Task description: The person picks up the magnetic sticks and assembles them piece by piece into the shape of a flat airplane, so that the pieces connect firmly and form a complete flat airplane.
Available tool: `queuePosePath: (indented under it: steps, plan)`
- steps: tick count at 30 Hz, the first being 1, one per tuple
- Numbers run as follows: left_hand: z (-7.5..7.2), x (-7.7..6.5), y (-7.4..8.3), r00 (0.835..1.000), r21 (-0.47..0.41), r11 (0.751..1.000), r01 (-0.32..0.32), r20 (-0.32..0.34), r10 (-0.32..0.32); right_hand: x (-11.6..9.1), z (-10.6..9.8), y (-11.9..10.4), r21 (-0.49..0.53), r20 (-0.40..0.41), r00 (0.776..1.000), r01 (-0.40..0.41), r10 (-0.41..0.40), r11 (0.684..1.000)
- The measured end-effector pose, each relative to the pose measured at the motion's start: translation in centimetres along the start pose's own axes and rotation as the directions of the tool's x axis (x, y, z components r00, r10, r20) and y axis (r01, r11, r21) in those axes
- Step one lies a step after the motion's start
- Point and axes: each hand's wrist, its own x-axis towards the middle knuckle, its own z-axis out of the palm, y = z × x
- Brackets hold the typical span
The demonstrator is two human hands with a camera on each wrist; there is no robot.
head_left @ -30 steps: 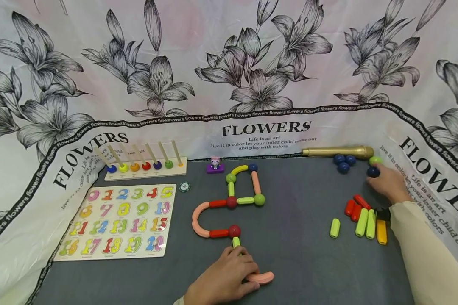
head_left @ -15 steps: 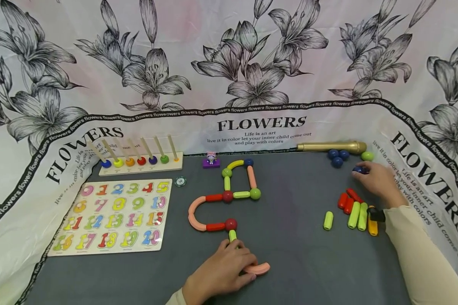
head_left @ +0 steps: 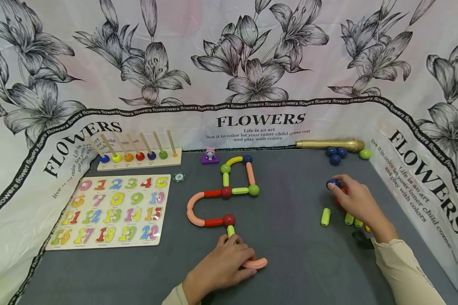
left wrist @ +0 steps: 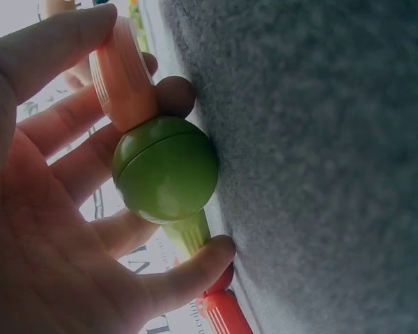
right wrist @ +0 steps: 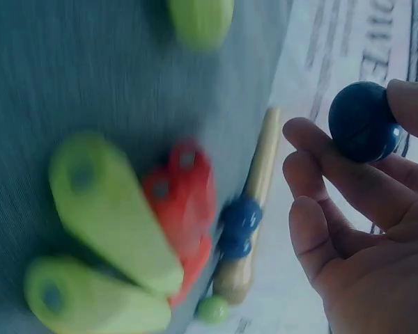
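Observation:
My left hand (head_left: 229, 260) grips the near end of a joined chain of toy pieces. In the left wrist view its thumb and fingers pinch a curved pink stick (left wrist: 122, 80), with a green ball (left wrist: 166, 170) under the palm. A light green stick (head_left: 230, 231) runs from there to a red ball (head_left: 229, 220). My right hand (head_left: 360, 205) pinches a dark blue ball (right wrist: 366, 122) between thumb and fingertips, above the table. Below and behind that hand lie red sticks (right wrist: 184, 195) and light green sticks (right wrist: 115, 209), partly hidden in the head view.
A loose green stick (head_left: 325, 217) lies left of the right hand. More blue balls (head_left: 335, 159), a green ball (head_left: 365, 153) and a gold microphone-shaped piece (head_left: 320, 144) sit at the back right. A number board (head_left: 110, 245), peg stand (head_left: 141, 165), chip (head_left: 179, 177) and figurine (head_left: 210, 157) stand left.
My right hand has lifted the dark blue ball from near the green ball and carried it left and nearer, over the sticks. The left hand keeps its grip on the curved pink stick.

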Motion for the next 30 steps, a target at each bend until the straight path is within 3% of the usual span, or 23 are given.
queuePosePath:
  steps: [6,11,14,17,23,26,30]
  plan:
    - [-0.1,0.4,0.2,1.000,0.005,1.000,0.029,0.000,-0.029,-2.0,2.7,-3.0,0.199,-0.026,0.999,0.041,-0.036,0.979]
    - [-0.2,0.5,0.2,0.997,-0.005,0.997,0.071,0.022,-0.071,-3.6,5.2,-5.4,0.371,0.115,0.989,0.043,-0.091,0.928]
    - [-0.2,0.5,0.2,0.997,-0.003,0.998,0.067,0.022,-0.067,-4.5,6.1,-6.8,0.458,0.247,0.960,0.004,-0.131,0.889]
    - [-0.2,0.4,0.2,0.998,0.003,0.998,0.058,0.019,-0.058,-5.3,6.8,-7.9,0.518,0.357,0.912,-0.012,-0.203,0.856]
    - [-0.1,0.2,0.2,0.999,0.015,0.999,0.034,0.015,-0.034,-6.5,8.2,-9.3,0.565,0.450,0.822,0.040,-0.348,0.824]
    - [0.0,0.1,0.3,1.000,0.020,1.000,0.021,0.011,-0.022,-6.8,8.8,-9.6,0.572,0.467,0.802,0.048,-0.373,0.819]
    - [0.2,0.1,0.4,1.000,0.020,1.000,0.006,0.008,-0.006,-7.2,9.4,-9.7,0.579,0.457,0.806,0.050,-0.375,0.814]
